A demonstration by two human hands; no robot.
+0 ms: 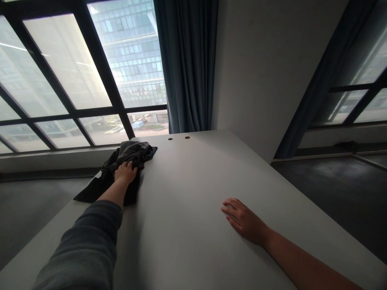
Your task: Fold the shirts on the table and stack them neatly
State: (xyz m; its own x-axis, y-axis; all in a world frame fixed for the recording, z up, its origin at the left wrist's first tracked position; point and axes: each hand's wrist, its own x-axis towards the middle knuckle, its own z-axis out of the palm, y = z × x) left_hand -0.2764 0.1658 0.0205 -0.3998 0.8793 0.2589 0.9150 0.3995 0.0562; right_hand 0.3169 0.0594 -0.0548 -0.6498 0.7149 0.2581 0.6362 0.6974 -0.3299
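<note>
A crumpled pile of dark clothes [130, 151] lies along the left edge of the white table, grey and black, with a striped or ribbed patch on its left side. Flat black cloth [93, 190] spreads out from the pile toward me. My left hand [125, 172] reaches forward onto the pile, its fingers somewhat apart and touching the fabric; no fold shows pinched between them. On the right, my right hand [240, 219] is over the tabletop with its fingers loosely stretched and apart. It holds nothing, and the clothes are well to its left.
The white table [187, 193] runs away from me to the window. Two round holes, a left one [170, 139] and a right one [187, 137], sit near its far edge. Beyond stand a blue curtain [190, 64] and a pale pillar [256, 72]. Dark floor lies on both sides.
</note>
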